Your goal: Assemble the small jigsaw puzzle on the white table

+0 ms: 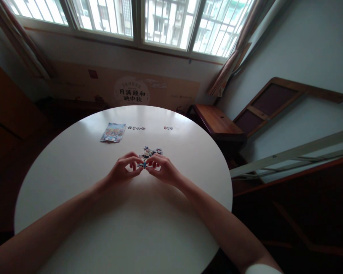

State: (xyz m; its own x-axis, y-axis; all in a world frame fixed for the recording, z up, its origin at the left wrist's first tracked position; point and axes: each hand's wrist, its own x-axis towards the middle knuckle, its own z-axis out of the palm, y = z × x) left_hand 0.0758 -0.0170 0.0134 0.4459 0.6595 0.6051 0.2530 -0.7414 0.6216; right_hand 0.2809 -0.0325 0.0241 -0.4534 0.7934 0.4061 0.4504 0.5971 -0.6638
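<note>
My left hand (126, 167) and my right hand (162, 168) meet near the middle of the round white table (125, 228). Thumbs and forefingers of both are pinched on a small blue jigsaw puzzle piece (144, 164) between them. Whether it is one piece or two joined is too small to tell. Just beyond my fingers lies a loose heap of jigsaw puzzle pieces (152, 152), partly hidden by my hands. Farther back, a short row of puzzle pieces (136, 128) and a smaller cluster of pieces (168, 128) rest on the tabletop.
A colourful printed packet or sheet (113, 133) lies at the table's back left. Behind the table's right edge stands a wooden stool or bench (218, 121). A large printed cardboard panel (162, 89) leans below the barred windows (168, 24).
</note>
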